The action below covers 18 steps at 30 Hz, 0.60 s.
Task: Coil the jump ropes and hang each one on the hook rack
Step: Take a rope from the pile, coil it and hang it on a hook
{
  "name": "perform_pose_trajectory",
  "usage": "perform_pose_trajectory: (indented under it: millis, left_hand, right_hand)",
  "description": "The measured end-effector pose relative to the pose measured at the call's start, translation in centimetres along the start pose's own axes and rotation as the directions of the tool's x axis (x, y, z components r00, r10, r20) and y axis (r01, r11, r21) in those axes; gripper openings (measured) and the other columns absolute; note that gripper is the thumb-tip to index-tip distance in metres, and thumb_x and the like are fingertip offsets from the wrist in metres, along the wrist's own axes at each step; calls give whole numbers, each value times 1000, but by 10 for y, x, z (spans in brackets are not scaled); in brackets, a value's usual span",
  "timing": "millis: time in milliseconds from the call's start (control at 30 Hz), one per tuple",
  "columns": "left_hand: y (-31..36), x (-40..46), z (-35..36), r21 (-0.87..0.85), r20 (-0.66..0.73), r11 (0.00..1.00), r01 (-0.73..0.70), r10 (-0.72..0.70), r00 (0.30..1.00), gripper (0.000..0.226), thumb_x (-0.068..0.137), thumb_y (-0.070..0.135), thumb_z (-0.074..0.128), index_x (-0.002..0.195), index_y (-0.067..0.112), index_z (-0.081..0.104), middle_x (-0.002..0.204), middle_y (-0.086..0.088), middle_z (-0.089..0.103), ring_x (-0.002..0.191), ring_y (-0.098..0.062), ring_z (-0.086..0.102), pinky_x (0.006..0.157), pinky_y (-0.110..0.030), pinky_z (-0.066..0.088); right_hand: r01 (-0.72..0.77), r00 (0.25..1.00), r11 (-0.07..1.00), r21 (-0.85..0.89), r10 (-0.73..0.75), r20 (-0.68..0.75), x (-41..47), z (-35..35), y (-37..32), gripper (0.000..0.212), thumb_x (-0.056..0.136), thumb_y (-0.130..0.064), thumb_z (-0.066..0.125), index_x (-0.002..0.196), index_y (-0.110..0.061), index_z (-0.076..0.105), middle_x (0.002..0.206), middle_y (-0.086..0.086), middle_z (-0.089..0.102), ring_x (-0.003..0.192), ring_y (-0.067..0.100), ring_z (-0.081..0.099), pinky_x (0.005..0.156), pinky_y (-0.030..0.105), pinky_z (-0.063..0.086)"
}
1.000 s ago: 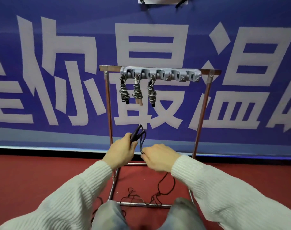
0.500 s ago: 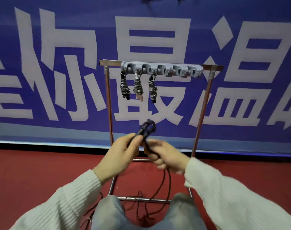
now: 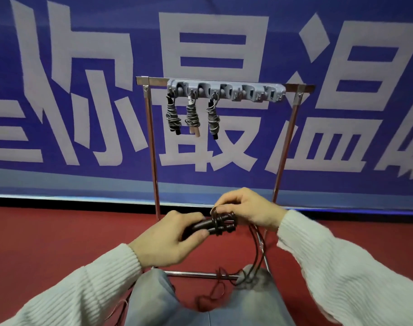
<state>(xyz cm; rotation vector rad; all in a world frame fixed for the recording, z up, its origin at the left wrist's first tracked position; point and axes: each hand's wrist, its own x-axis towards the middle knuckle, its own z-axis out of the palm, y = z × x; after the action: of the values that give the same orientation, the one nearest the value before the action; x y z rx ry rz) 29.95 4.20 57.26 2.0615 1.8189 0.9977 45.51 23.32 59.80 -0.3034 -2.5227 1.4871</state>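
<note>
Item: black jump rope point(image 3: 222, 223), held mid-frame below hook rack point(image 3: 225, 91). Left hand point(image 3: 170, 241) clamps paired handles; right hand point(image 3: 245, 210) pinches cord, winding. Cord light, limp, springy, likely unwinds; grip at handles.

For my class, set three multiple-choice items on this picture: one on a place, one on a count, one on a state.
1. Where do the coiled ropes hang on the hook rack?
A. left end
B. right end
C. middle

2. How many coiled ropes hang there?
A. one
B. three
C. five

3. The black jump rope in the hands is:
A. fully coiled
B. partly wound, its cord trailing down
C. hung up

Key:
1 A, the rack's right hooks are bare.
2 B, three bundles hang side by side.
3 B, the left hand grips the handles, the right hand holds a loop.
</note>
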Motion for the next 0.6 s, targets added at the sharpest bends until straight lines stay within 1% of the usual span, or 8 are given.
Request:
perform_pose_trajectory:
  millis: [100, 167, 233, 300, 367, 433, 500, 600]
  left_hand:
    - [4, 3, 2, -372, -154, 924, 90, -157, 976, 34, 97, 39, 56, 91, 7, 64, 61, 7, 50, 50, -7, 37, 49, -22, 30]
    - [0, 11, 7, -507, -230, 845, 169, -322, 918, 36, 101, 36, 57, 92, 2, 62, 57, 5, 47, 46, -11, 32, 45, -23, 26]
    - [-9, 20, 10, -690, -188, 675, 262, -517, 835, 28, 107, 26, 51, 93, 3, 61, 57, -1, 41, 43, -11, 25, 43, -20, 19]
    - [-19, 29, 11, -754, -97, 543, 370, -649, 755, 22, 107, 25, 50, 95, 7, 56, 57, -2, 42, 40, -12, 26, 41, -19, 18]
    - [-28, 31, 15, -407, -137, 751, 519, -612, 779, 18, 105, 29, 54, 95, 14, 51, 60, 1, 52, 45, -19, 44, 41, -25, 29]
    - [-31, 26, 17, 156, -137, 907, 390, -371, 918, 14, 103, 34, 53, 98, 21, 52, 75, 2, 65, 69, -25, 62, 58, -32, 41]
    - [-20, 17, 11, 318, -2, 934, 164, -172, 985, 13, 100, 36, 50, 106, 27, 57, 80, 7, 68, 73, -20, 63, 66, -35, 44]
    - [-1, 6, -1, 177, 172, 984, -9, -21, 985, 7, 99, 31, 53, 96, 30, 60, 67, 10, 58, 57, -13, 53, 58, -30, 42]
  right_hand:
    - [-168, 984, 959, 227, 175, -11, -7, 38, 13, 26, 105, -37, 54, 91, -25, 72, 57, -6, 43, 44, 6, 28, 42, 21, 24]
    - [-128, 989, 979, 160, 139, -58, -11, 58, 16, 36, 109, -41, 42, 93, -28, 72, 59, -4, 37, 45, 7, 29, 44, 21, 28]
    - [-35, 995, 970, -239, 11, -102, -17, 64, 15, 39, 109, -43, 40, 94, -22, 69, 63, 0, 46, 54, 15, 47, 57, 29, 39]
    - [6, 997, 752, -660, -59, -58, -19, 63, 10, 37, 108, -46, 37, 89, -21, 55, 79, 6, 62, 77, 30, 62, 68, 37, 40]
    - [80, 993, 534, -842, -112, 23, -15, 58, -7, 33, 107, -46, 38, 94, -23, 58, 94, 8, 69, 90, 36, 64, 71, 40, 42]
    - [124, 988, 501, -856, -138, 62, -4, 40, -28, 27, 103, -44, 49, 101, -25, 69, 96, 2, 72, 91, 28, 65, 73, 37, 45]
    - [112, 994, 705, -700, -72, 87, 7, 12, -40, 19, 96, -40, 65, 93, -24, 75, 85, -5, 73, 81, 14, 65, 74, 35, 50]
    - [60, 990, 946, -319, -15, 142, 13, -7, -30, 9, 90, -24, 77, 87, -15, 78, 80, -6, 74, 77, 7, 67, 76, 24, 51]
